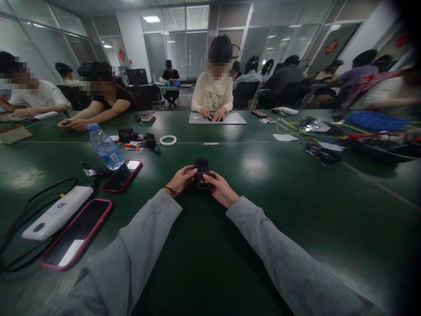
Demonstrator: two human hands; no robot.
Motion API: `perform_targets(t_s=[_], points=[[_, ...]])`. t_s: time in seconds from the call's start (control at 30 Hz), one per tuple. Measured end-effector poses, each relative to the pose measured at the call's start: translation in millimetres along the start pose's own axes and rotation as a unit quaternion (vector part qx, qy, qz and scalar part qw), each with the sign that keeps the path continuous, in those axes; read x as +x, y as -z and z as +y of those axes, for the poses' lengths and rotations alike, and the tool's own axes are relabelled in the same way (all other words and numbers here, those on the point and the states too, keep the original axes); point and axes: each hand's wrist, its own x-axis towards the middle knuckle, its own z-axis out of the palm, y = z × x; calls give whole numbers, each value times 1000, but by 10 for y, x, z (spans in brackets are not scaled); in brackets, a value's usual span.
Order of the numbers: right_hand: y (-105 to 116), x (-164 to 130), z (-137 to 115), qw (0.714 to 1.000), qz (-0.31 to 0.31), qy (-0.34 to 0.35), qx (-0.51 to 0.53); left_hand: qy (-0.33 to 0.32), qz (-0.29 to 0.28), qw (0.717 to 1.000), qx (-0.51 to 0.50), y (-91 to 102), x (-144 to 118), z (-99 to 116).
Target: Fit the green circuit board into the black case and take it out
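Between my two hands is a small black handheld device (203,174) with a little screen at its top and buttons below. My left hand (183,179) grips its left side, the thumb along the edge; a dark band circles that wrist. From the right, my right hand (220,186) holds the same device, with its thumb lying over the buttons. The fingers behind the device are hidden. It is held upright over the green table (296,245), facing me.
To the left lie a red-cased phone (123,176), another phone (79,235), a white power bank (59,213) with black cables, and a water bottle (107,147). A tape roll (167,140) is farther back. Across the table a person (213,92) works on a board; cables and a blue tray (376,120) are right.
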Motion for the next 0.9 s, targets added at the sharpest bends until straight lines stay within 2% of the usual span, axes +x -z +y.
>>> perform_targets(t_s=[0.2,0.53,0.9], points=[[-28,-13,-15,1000,4,3,1,11,27,999,-28,9,35,-24],[-36,-32,-46,1000,-19,-17,-9,17,36,999,-26,32,77,-55],[-61,-23,-41,1000,-11,-15,-25,18,47,998,-36,15,54,-34]])
